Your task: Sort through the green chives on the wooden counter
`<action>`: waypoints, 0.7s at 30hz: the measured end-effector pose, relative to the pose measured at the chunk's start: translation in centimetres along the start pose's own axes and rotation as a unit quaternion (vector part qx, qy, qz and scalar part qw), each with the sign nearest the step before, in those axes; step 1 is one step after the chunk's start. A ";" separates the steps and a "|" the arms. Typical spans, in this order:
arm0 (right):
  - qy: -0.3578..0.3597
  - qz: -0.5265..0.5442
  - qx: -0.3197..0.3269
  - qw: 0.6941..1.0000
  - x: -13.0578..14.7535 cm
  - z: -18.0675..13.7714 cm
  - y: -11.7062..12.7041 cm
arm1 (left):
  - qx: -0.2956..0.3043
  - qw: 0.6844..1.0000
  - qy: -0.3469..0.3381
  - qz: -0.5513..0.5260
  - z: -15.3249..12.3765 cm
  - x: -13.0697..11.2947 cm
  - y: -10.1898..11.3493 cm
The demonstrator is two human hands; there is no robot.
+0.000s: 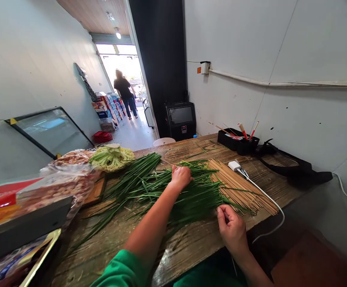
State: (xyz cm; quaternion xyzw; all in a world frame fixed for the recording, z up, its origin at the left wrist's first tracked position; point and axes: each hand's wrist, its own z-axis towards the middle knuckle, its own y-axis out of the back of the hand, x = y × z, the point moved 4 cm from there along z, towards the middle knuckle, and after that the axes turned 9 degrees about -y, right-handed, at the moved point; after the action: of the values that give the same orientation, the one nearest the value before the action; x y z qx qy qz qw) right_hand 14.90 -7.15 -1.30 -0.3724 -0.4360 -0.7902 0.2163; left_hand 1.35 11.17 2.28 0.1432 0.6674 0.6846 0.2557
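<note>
A wide pile of long green chives [149, 183] lies across the wooden table [191, 243]. My left hand [180, 176] rests on top of the pile with its fingers curled down into the stalks. My right hand [232, 229] is at the near edge of the pile, fingers pinched together on a thin skewer or stalk that I cannot make out. A bundle of bamboo skewers [239, 185] lies just right of the chives, beside both hands.
A white charger and cable [234, 166] lie on the skewers. A black tray with chopsticks [238, 140] stands by the wall. Cauliflower [112, 156] and bagged food [62, 181] sit at left. A person [125, 93] stands far down the corridor.
</note>
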 end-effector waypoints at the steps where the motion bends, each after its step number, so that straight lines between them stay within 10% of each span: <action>1: -0.001 -0.001 0.001 1.000 0.0 0.0 0.0 | 0.000 1.000 -0.015 -0.016 0.1 0.1 -0.3; 14: -0.022 0.001 0.027 0.999 -0.1 0.6 -0.2 | -0.036 0.940 -0.049 -0.337 0.4 -1.5 0.5; 21: -0.039 0.003 0.030 0.999 -0.1 0.5 -0.2 | -0.058 0.947 -0.019 -0.316 -0.1 -2.8 1.0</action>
State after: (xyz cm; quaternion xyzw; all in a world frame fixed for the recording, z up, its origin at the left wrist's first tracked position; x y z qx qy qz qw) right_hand 15.01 -6.62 -1.32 -0.3974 -0.4667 -0.7609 0.2129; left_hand 3.41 9.57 3.63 -0.0771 0.6324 0.6033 0.4797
